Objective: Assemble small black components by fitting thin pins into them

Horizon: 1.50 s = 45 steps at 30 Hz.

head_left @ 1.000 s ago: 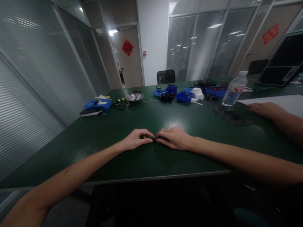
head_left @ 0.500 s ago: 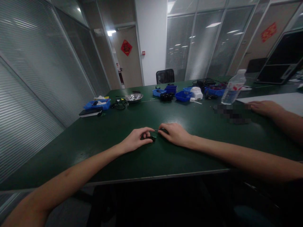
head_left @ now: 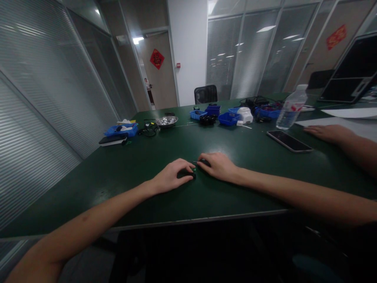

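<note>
From my end, I've got the L hand [head_left: 172, 175] low over the mid part of the desk [head_left: 188, 206], thumb and index curved into a wide C. The thumb tip's at a small part [head_left: 194, 176], black w/ a bit of green, sitting btwn the fingertips; can't tell if they pinch it or just steady it. R hand [head_left: 218, 166] is curled closed round a dark tool [head_left: 204, 161] — its thin tip sticks out L, just above the part, and looks apart from it. Most of the handle's hidden by the fingers.

Front edge of the desk runs nr both forearms; I have a strip of green top btwn it and the hands, plus a wider stretch on the far side.

Toward the far edge: metal bowl [head_left: 167, 122] L of middle, blue bins [head_left: 228, 119] R of middle. Blue tray [head_left: 126, 130] sits by the L edge, dark case [head_left: 113, 139] in front of it.

R side's tighter — phone [head_left: 288, 141] lying flat, bottle [head_left: 291, 109] upright just behind it, and a co-worker's hand [head_left: 328, 133] resting by the white paper [head_left: 357, 127].
</note>
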Available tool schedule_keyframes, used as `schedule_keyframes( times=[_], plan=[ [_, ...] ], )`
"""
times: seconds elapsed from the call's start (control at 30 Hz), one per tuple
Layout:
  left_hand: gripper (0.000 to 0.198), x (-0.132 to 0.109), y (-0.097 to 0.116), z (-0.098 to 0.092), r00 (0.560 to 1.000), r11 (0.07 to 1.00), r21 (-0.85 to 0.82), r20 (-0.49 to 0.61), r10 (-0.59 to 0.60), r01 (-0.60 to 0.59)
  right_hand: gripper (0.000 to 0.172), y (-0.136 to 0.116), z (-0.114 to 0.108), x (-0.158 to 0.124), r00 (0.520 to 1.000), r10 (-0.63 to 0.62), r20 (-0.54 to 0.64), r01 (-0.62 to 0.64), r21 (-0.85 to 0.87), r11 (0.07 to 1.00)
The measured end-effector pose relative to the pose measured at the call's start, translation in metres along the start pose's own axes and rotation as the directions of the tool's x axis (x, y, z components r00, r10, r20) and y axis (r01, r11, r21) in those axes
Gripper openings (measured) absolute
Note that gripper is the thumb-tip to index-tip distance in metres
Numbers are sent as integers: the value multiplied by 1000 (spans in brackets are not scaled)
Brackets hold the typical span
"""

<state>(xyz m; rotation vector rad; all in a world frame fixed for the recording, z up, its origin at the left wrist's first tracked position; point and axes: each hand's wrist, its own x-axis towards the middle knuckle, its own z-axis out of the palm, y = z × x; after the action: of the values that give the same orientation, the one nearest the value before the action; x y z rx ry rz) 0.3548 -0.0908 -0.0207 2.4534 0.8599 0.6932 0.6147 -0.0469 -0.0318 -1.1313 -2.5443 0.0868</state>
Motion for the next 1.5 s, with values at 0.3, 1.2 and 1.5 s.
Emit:
schedule_keyframes(
  times=[0.3,1.2,1.5],
  plan=[
    [23,-6,-33,-19,995,962,257,-7,-97,95,31,1,0,-1,1000,4,6,-4,-4,1000],
    [24,-180,-202,-239,366,276,246,-506,-781,929,31,3,-1,-1,1000,-11,11,10,33,999],
    [32,-193,-219,-248,399,192,415,-501,-768,890,32,4,1,-1,1000,-14,5,14,12,1000]
  ],
)
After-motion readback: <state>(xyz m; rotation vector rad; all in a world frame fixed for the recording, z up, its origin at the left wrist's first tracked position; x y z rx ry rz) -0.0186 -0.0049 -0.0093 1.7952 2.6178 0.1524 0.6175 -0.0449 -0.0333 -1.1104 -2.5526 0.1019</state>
